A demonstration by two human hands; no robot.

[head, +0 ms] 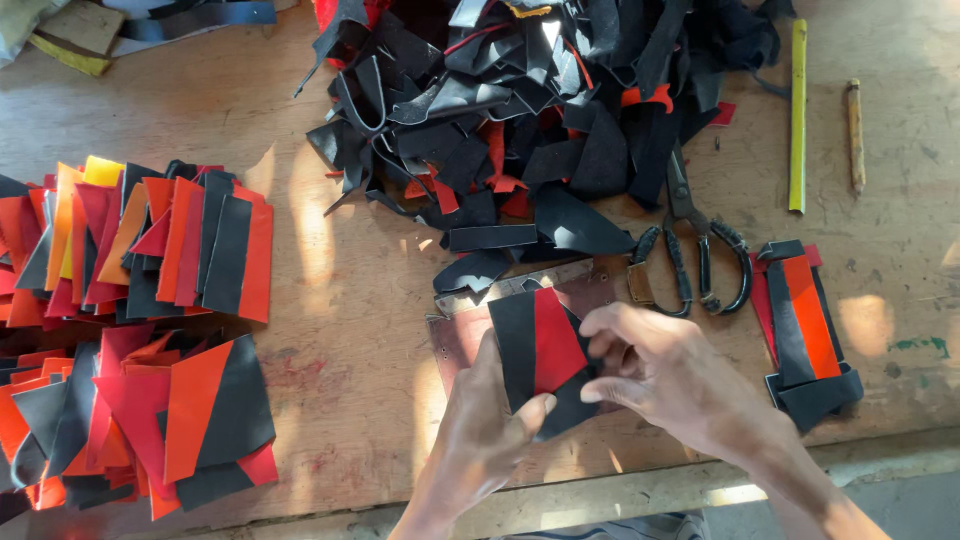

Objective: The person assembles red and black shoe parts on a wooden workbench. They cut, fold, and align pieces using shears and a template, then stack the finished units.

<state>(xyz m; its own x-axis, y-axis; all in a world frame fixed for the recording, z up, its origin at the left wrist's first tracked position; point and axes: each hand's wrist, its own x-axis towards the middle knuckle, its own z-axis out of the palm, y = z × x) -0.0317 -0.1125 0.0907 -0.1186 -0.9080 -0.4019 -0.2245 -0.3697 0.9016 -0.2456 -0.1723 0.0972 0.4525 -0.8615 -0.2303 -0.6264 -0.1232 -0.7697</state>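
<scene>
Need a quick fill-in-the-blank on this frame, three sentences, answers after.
1. Both hands, left hand and right hand, hold a leather piece that is black and ____.
2. The scissors lie just below the heap of mostly ____ scraps.
3. The yellow stick lies to the ____ of the pencil.

Answers: red; black; left

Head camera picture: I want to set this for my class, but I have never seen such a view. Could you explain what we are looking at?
The camera sits on a person's head and looks down at a wooden table. The two bare hands are the person's own. The left hand and the right hand together hold a stack of black and red cut pieces over a flat metal plate. On the left lie sorted stacks of red, orange and black pieces. At the top is a heap of scraps. Scissors, a yellow stick and a pencil lie to the right.
</scene>
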